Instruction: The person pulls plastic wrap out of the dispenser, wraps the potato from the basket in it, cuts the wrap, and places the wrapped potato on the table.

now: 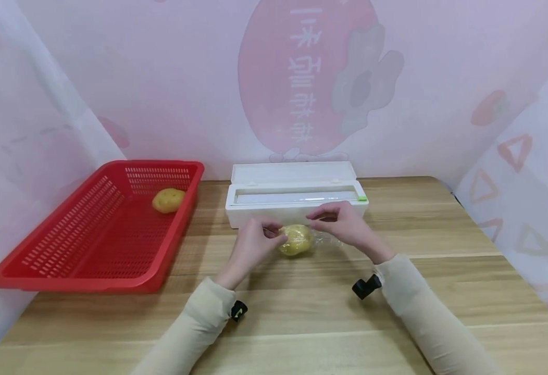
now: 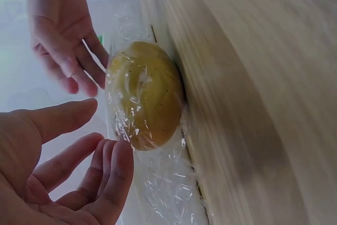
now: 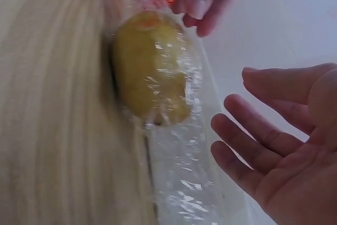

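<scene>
A yellow potato [image 1: 297, 240] lies on the table, covered in clear cling film [image 3: 184, 183] whose loose ends stretch out on both sides. My left hand [image 1: 254, 240] is at the potato's left, its fingers loosely bent with a gap between thumb and fingertips. In the left wrist view those fingertips are close to the film [image 2: 168, 193]; whether they touch it I cannot tell. On the potato's right, my right hand [image 1: 341, 226] hovers with relaxed fingers. The right wrist view shows nothing between its thumb and fingers.
Behind the potato stands a white cling film dispenser box [image 1: 297, 212], lid up, with a roll [image 1: 293, 198] inside and a green piece [image 1: 362, 198] at its right end. To the left, a red plastic basket [image 1: 161, 271] holds another potato [image 1: 168, 200]. Printed cloth [image 1: 185, 78] closes off the back.
</scene>
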`<move>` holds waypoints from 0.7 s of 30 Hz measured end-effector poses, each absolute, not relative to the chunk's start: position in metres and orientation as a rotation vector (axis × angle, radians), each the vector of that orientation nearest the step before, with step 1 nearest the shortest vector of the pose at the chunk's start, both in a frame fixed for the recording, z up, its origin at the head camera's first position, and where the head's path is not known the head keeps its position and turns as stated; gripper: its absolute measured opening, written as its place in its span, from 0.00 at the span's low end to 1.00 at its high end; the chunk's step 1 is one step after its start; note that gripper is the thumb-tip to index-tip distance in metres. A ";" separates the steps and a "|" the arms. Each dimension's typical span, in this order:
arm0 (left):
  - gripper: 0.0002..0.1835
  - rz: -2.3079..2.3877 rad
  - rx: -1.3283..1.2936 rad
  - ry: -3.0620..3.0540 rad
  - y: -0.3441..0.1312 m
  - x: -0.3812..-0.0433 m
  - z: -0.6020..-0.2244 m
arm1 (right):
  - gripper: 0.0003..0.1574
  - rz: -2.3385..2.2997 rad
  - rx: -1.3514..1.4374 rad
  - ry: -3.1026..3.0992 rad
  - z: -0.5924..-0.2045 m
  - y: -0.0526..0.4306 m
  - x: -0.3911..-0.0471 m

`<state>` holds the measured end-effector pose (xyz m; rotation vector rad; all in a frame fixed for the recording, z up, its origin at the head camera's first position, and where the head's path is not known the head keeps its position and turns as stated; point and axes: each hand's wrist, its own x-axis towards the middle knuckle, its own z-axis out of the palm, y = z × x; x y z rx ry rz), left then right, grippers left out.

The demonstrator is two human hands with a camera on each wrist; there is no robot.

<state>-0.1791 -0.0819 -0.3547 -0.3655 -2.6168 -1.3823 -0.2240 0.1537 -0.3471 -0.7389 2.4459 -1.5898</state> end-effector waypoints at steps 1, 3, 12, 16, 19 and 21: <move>0.13 -1.376 -0.362 -2.621 -0.082 -0.179 -0.354 | 0.16 -1.572 -0.760 2.441 -0.349 0.152 -0.224; 0.12 -1.377 -0.354 -2.636 -0.081 -0.179 -0.354 | 0.16 -1.525 -0.797 2.447 -0.354 0.148 -0.224; 0.13 -1.378 -0.388 -2.671 -0.081 -0.180 -0.354 | 0.20 -1.446 -0.831 2.470 -0.364 0.142 -0.228; 0.14 -1.377 -0.411 -2.652 -0.081 -0.180 -0.356 | 0.22 -1.401 -0.861 2.467 -0.366 0.142 -0.228; 0.14 -1.373 -0.419 -2.637 -0.081 -0.181 -0.358 | 0.24 -1.369 -0.890 2.452 -0.366 0.142 -0.228; 0.15 -1.364 -0.425 -2.631 -0.082 -0.182 -0.359 | 0.26 -1.368 -0.900 2.421 -0.366 0.142 -0.228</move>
